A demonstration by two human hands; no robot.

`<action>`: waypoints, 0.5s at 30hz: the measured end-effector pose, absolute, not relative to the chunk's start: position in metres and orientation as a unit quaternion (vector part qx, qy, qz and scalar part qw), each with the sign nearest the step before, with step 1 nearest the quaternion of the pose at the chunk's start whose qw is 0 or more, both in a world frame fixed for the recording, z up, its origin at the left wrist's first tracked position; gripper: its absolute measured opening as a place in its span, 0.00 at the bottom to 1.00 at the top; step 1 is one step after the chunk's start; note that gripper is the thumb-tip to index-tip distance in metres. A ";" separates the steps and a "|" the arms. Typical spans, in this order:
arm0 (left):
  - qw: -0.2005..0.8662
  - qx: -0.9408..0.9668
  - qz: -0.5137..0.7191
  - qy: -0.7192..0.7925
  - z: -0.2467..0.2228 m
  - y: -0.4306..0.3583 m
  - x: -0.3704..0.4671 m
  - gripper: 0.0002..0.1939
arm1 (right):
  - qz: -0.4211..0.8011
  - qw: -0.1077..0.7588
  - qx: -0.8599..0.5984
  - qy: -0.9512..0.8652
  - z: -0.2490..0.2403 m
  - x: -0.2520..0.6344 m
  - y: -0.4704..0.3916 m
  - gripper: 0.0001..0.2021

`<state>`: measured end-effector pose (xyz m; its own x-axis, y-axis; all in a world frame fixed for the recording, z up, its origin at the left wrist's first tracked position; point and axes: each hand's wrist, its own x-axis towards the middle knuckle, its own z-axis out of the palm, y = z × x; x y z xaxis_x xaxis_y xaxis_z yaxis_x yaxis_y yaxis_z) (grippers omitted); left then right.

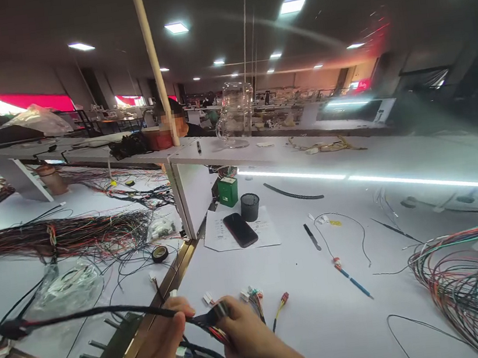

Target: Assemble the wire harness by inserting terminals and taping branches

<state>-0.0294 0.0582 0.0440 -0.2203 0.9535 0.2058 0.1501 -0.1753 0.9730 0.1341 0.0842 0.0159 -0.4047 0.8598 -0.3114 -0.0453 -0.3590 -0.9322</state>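
Note:
A black-wrapped wire harness [119, 309] runs from the left edge across to both hands at the bottom middle. My left hand [161, 345] is closed around it, thumb and fingers pinching the wrapped part. Beside it, my right hand [252, 327] is closed on what looks like a roll of black tape [220, 309], held against the harness. Colored wires show between the hands, and more black cable hangs below them. Past my right hand lie connectors with colored wires [254, 297] and a red connector on a yellow-and-black lead [285, 298].
A phone [240, 230], mesh cup [250, 207] and green box [227, 191] stand near paper sheets. Wire bundles lie left [53, 238] and right [468, 284]. A green metal block with pins [115, 348] sits at the lower left. Behind the shelf [270, 150] is another person.

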 end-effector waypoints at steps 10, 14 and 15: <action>0.395 0.522 0.522 0.546 0.049 0.065 -0.020 0.20 | 0.672 0.299 -0.306 -0.604 0.027 0.164 0.073 0.22; 0.453 0.464 0.533 0.543 0.042 0.062 -0.015 0.21 | 0.442 0.361 -0.297 -0.765 0.020 0.154 0.064 0.16; 0.466 0.452 0.539 0.537 0.041 0.062 -0.015 0.21 | 0.428 0.386 -0.315 -0.754 0.017 0.152 0.063 0.14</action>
